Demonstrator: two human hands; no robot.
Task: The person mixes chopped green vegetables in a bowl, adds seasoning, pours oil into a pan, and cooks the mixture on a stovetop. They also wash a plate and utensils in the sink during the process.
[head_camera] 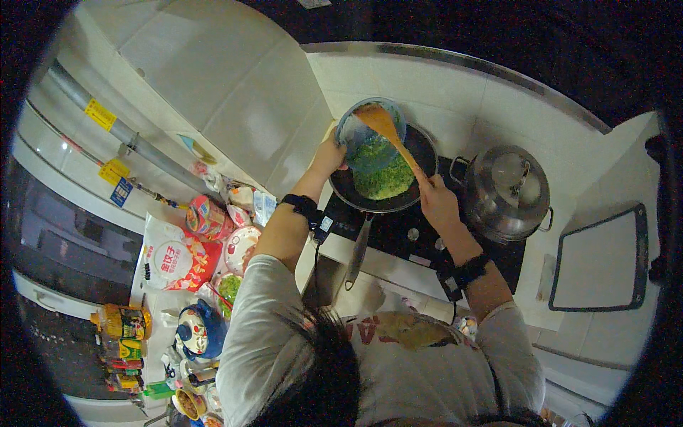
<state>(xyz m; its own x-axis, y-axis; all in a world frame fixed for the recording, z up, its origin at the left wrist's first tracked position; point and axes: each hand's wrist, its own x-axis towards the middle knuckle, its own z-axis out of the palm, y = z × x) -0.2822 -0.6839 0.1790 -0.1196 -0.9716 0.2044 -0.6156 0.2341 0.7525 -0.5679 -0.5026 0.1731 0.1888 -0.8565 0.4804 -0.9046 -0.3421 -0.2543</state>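
Observation:
My left hand [334, 156] grips the rim of a translucent bowl [349, 131], which is tilted over a dark frying pan [341, 189]. Green-flecked batter [385, 179] lies in the pan, and some green residue clings inside the bowl. In my right hand [435, 195] is the handle of a wooden spatula [381, 121]; its blade reaches into or over the bowl's opening. The pan rests on a black cooktop [392, 235], its long handle [358, 256] pointing towards my body. Whether the spatula blade touches the bowl's wall is hard to tell.
To the right stands a lidded steel pot [507, 195] on the cooktop. The left counter holds a printed flour bag [173, 256], a pink tub [207, 218], a plate [240, 243], a blue lidded pot [200, 331] and an oil bottle [125, 322]. Tiled walls [437, 85] enclose the cooktop.

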